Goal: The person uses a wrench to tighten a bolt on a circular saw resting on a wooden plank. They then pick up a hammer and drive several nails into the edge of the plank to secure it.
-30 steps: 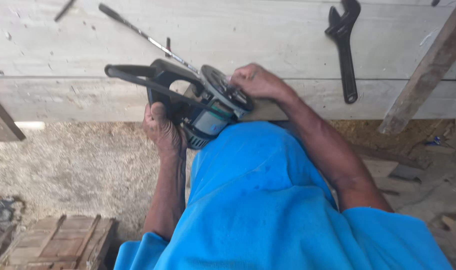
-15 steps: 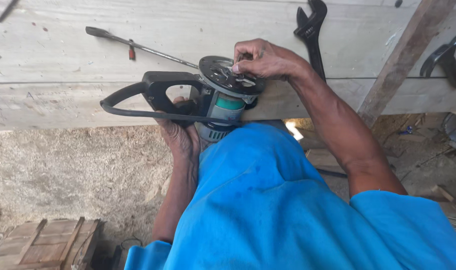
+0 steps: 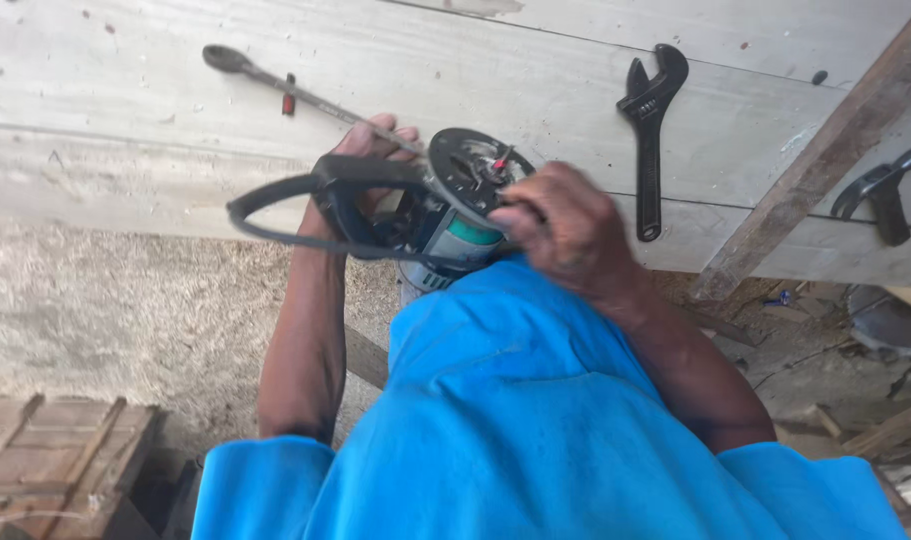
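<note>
Black-and-teal power router with round base plate point(image 3: 445, 215) held base-up at near edge of pale wooden plank bench point(image 3: 125, 120). Left hand point(image 3: 370, 150) grips handle side. Right hand point(image 3: 565, 225) clenched on body, blurred. Looks heavy, rigid; best held by handle loops. Black adjustable wrench point(image 3: 650, 130) lies right.

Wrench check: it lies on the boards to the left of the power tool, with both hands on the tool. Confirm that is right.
Not quite. The head view shows the wrench lying on the boards to the right of the power tool, not the left. The rest holds: the left hand and right hand are both on the tool.
</note>
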### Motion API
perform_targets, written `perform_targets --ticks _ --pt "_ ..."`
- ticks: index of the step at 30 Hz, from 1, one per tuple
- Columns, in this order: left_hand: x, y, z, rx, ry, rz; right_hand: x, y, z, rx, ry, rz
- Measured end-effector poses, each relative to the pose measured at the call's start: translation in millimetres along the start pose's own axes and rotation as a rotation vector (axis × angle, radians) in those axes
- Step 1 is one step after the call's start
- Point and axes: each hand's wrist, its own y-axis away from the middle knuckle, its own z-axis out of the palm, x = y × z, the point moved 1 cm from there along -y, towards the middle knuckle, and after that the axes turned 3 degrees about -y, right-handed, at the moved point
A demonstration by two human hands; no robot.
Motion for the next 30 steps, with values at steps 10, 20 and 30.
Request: perform_targets --ticks 10,20,30 --pt "99.7 76.2 33.2 -0.033 0.961 0.137 -102.0 -45.1 58.9 0.155 0.238 -0.389" --pt "122.9 114.0 148.4 0.744 0.235 0.447 9.1 105.8 -10.8 0.533 -0.195 -0.389" --pt "55.5 108.0 242.4 0.989 -0.447 0.701 119.2 208.1 -80.7 -0.215 -0.368 -0.104"
